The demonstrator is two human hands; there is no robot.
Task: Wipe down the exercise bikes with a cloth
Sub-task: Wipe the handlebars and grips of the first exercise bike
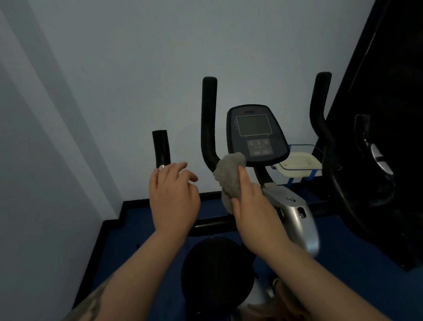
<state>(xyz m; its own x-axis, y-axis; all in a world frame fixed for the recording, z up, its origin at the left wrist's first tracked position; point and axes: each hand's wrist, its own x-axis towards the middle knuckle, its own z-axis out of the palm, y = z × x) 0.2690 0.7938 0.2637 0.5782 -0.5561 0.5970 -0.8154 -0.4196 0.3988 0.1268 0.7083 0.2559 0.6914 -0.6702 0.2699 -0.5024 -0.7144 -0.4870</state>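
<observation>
A nubbly grey terry cloth (230,177) looks soft and matt. The black curved handlebars (208,121) seem matt foam, the silver bike frame (294,212) smooth, glossy plastic, the dark console (255,134) dull plastic.

Bunched grey cloth (230,176) against bike console (256,134)

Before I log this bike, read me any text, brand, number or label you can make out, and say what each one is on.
None can be read.
Console: a dark strip above the blank screen and the button panel below it carry marks, too blurred to read.
Silver frame beside the right hand holding the grey cloth: a small round mark, unreadable.
</observation>
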